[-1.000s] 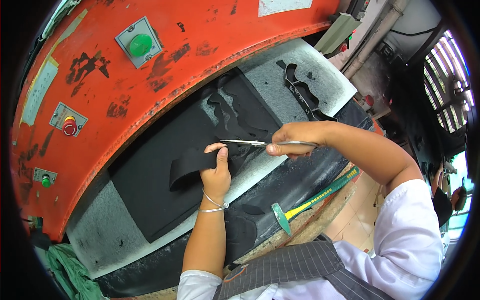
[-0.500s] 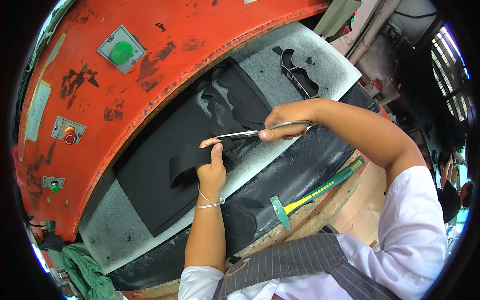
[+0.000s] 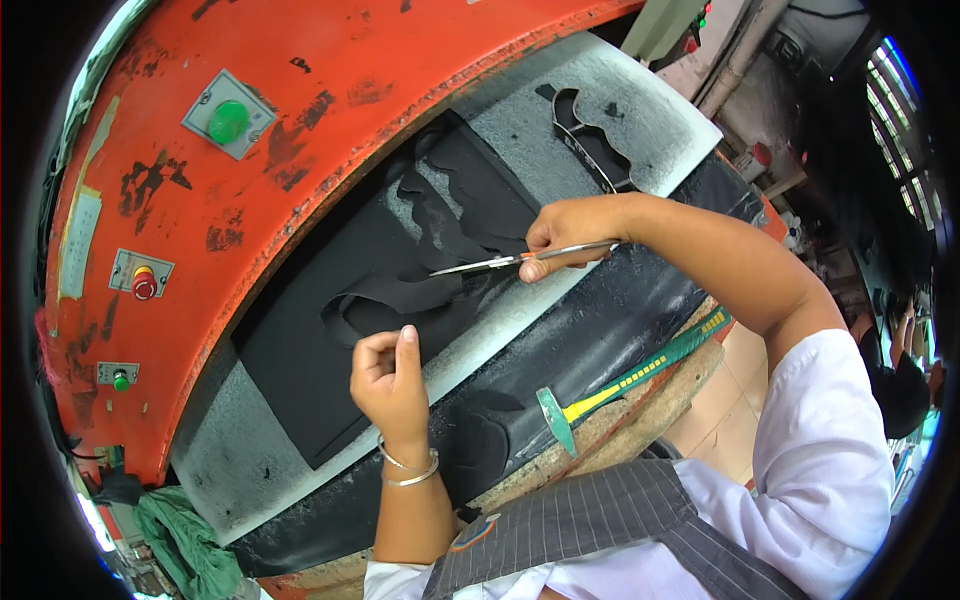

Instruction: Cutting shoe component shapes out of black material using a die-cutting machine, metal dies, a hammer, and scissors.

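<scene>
My right hand (image 3: 570, 235) is closed round the handles of a pair of scissors (image 3: 475, 266), whose blades point left over the black material. My left hand (image 3: 390, 385) holds nothing; its thumb stands up and its fingers are loosely bent. Just beyond it, a curled flap of black material (image 3: 385, 290) rests on a black sheet (image 3: 300, 370). Wavy black strips (image 3: 428, 205) with gaps between them run along the sheet's right part. Whether the blade tips touch the material, I cannot tell.
An orange machine (image 3: 330, 130) with buttons arches over the pale board (image 3: 640, 90) under the sheet. A wavy metal cutting die (image 3: 578, 128) lies on the board's far right. Nearer me, a hammer (image 3: 620, 385) with a green-and-yellow handle lies at the edge. Green cloth (image 3: 185, 540) hangs lower left.
My left hand has let go of the black material and drawn back toward me. The flap has dropped onto the sheet. My right hand and the scissors have barely moved.
</scene>
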`<move>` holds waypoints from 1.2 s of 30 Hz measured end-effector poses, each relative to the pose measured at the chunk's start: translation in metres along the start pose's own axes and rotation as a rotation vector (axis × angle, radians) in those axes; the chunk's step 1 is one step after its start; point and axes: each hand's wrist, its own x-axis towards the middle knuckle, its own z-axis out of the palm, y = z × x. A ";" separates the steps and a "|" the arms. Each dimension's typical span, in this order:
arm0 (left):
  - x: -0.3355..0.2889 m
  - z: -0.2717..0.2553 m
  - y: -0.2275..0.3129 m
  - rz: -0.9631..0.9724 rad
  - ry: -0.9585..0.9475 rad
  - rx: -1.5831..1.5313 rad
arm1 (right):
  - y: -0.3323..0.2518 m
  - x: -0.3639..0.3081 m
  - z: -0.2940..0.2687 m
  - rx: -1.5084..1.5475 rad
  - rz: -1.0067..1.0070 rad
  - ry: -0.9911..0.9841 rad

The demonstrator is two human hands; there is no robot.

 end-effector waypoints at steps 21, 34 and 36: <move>0.059 0.020 0.033 0.508 -0.345 0.826 | -0.008 0.008 -0.029 -0.078 -0.043 -0.063; 0.057 -0.001 -0.004 -0.347 -0.580 0.129 | -0.021 -0.022 0.087 0.904 -0.024 0.307; 0.049 0.003 -0.004 -0.408 -0.542 0.035 | -0.040 -0.037 0.136 1.089 -0.174 0.242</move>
